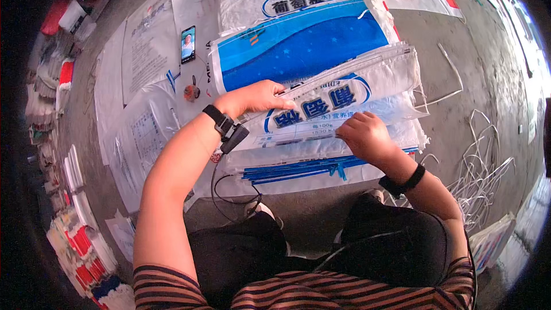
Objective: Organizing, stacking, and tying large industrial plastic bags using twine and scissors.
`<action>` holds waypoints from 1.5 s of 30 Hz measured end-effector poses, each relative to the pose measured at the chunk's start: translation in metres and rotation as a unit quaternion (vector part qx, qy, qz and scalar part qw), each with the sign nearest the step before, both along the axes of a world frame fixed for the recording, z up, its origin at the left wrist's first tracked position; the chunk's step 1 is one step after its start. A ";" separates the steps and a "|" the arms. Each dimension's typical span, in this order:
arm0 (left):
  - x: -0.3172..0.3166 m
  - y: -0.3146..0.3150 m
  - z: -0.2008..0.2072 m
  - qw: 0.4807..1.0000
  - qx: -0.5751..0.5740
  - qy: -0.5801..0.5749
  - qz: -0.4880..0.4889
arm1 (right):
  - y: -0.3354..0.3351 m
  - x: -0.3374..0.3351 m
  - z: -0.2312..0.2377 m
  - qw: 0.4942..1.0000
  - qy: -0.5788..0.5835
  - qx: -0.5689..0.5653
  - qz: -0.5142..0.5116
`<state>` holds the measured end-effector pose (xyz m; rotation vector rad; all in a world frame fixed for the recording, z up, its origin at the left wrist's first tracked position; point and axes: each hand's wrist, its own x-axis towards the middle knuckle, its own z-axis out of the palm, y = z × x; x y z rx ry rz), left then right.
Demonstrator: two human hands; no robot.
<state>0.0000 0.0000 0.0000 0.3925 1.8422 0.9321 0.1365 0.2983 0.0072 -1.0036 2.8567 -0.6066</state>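
In front of me lies a pile of flat woven plastic sacks [304,43], white with blue panels and dark printing. The top sack [321,106] has its far edge folded up toward me. My left hand [261,97] is closed on the left part of that fold, its thumb over the printed side. Farther right and nearer me, my right hand [365,136] has its fingers curled together against the sack's near part; their tips are partly hidden. Each wrist wears a black band. Blue edges of stacked sacks [287,169] show below, toward my feet.
A lit phone [188,45] lies left of the pile, with a small round brownish thing [191,92] nearby. Tangled white strips [476,178] cover floor at the right. Bundled sacks [86,252] line the far left. A dark cable [229,201] loops near my left foot.
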 end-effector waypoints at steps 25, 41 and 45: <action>0.005 0.006 0.003 0.999 -0.004 -0.034 -0.033 | -0.012 -0.033 0.000 0.992 0.119 0.024 -0.014; 0.004 0.001 -0.001 0.999 -0.015 -0.024 -0.025 | -0.011 -0.022 0.015 0.998 -0.028 0.047 0.012; 0.008 0.002 -0.002 0.999 0.029 -0.025 -0.030 | -0.013 -0.038 0.008 0.992 0.119 0.013 -0.048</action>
